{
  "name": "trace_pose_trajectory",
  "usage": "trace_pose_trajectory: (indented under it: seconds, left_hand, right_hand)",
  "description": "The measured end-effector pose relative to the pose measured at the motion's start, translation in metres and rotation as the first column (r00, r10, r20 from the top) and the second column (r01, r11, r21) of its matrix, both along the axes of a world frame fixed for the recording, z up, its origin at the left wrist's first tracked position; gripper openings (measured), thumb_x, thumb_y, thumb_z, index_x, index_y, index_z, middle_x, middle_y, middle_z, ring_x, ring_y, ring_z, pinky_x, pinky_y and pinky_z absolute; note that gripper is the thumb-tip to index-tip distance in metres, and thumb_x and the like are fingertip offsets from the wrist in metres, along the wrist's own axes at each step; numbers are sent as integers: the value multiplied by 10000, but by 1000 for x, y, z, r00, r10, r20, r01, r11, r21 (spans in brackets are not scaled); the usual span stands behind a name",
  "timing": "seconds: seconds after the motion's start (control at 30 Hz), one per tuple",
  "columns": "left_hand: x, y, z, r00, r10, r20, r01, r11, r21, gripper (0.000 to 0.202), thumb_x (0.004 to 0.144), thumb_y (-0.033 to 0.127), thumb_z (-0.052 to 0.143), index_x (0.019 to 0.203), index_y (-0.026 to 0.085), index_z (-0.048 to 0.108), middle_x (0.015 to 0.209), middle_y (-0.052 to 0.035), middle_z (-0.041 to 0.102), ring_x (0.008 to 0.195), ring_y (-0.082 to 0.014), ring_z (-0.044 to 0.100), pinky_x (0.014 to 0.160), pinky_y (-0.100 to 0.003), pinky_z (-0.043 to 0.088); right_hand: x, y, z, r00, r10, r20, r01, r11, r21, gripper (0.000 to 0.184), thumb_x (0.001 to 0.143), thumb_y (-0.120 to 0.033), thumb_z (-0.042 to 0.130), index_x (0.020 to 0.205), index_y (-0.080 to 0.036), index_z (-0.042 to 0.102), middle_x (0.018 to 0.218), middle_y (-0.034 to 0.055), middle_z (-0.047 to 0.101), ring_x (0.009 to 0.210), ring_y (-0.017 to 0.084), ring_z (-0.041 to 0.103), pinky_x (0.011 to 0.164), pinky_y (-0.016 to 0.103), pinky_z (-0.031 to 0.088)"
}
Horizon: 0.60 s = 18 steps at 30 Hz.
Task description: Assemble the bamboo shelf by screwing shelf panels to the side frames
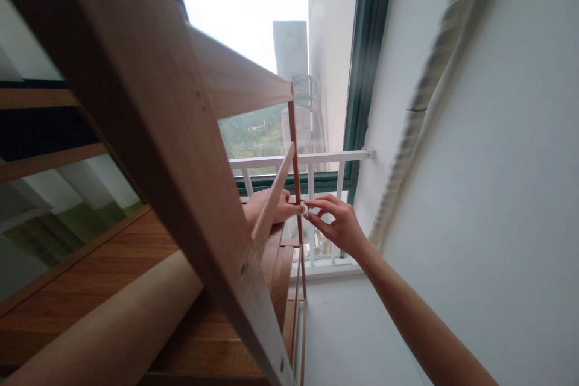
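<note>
A wooden shelf rack [163, 151] stands close in front of me, its near post slanting large across the view. My left hand [271, 205] reaches through the frame, behind a slanted wooden bar [274, 193]. Its fingers are closed at the thin far post [295, 175], with a fingertip showing at the outer side. On the wall side of that post is my right hand [335, 220], thumb and forefinger pinched together. Between those fingertips sits a small, thin, shiny piece [308, 211], too small to name, right beside the post and the left fingertip.
Wooden slatted shelf boards [113, 253] lie under my left forearm. Beyond the rack are a white railing [335, 158] and a green-framed window [368, 54]. A white wall [506, 193] with a wrapped pipe [416, 114] rises to the right.
</note>
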<state>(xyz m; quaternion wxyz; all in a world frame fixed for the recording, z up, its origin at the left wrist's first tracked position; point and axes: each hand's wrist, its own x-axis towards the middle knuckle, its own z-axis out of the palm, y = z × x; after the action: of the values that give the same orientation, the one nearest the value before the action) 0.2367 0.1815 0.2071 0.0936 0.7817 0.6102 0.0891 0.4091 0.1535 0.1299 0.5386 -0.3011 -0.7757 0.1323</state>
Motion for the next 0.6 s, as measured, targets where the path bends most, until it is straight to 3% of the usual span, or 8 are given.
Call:
trace_pose_trajectory:
  seconds: [0.17,0.23,0.33,0.4,0.5,0.6]
  left_hand:
    - [1,-1,1,998,-11,-66,10,1000,-18,494,627,666,514,658,182,608,690,-77,620,735,-254,586,671,-333,422]
    - [1,-1,1,997,-13,-77,12,1000,-19,500,631,670,507,667,182,610,699,-78,623,738,-250,585,670,-327,422]
    - [1,-2,2,996,-13,-84,12,1000,-19,500,623,674,513,670,186,611,689,-71,622,733,-242,584,664,-315,423]
    - [1,-2,2,996,-12,-85,11,1000,-19,498,619,676,513,668,191,611,671,-64,616,722,-237,585,656,-309,423]
    - [1,-1,1,997,-5,-75,4,1000,-15,494,622,677,506,653,194,608,646,-60,606,708,-236,587,641,-309,423]
    - [1,-1,1,998,-2,-62,1,1000,-9,491,620,675,507,624,192,599,627,-59,600,697,-237,587,632,-311,422]
  right_hand:
    - [-5,11,10,996,-30,-89,30,999,-11,214,828,-371,565,929,-252,711,863,44,608,686,127,572,596,288,514]
    - [-10,21,16,982,-10,-188,-12,993,-117,257,810,-419,568,862,-216,716,829,48,599,648,122,577,509,255,501]
    - [-15,38,17,923,33,-384,-171,929,-329,408,739,-452,632,1041,-178,644,701,14,593,557,118,582,408,218,462]
    - [-17,44,13,875,38,-483,-270,866,-422,539,694,-446,674,1141,-160,576,611,-22,567,526,121,579,389,206,446]
    - [-19,42,0,852,38,-522,-339,799,-496,413,738,-451,617,997,-131,639,618,-1,571,564,120,589,399,195,444]
    - [-17,30,-15,879,45,-474,-320,794,-517,344,778,-434,570,949,-152,669,741,35,597,657,121,603,444,195,474]
